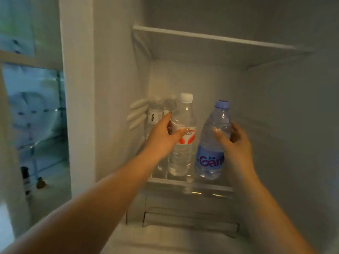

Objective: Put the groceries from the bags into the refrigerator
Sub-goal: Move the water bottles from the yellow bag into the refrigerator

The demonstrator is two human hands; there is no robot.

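Inside the open refrigerator, a clear water bottle with a white cap and a red-and-white label [182,153] stands on the glass shelf [207,186]. My left hand [163,136] holds it around the label, thumb across the front. To its right, my right hand [236,142] grips a blue-tinted bottle with a blue cap and purple lettering [211,154]; this bottle tilts slightly, its base at the shelf. Two more clear bottles [156,114] stand behind at the back left.
A white-edged upper shelf [212,37] spans the compartment above the bottles. A clear drawer [189,220] sits below the glass shelf. To the left, the open door [34,116] shows its racks with small dark items low down. The shelf's right part is bare.
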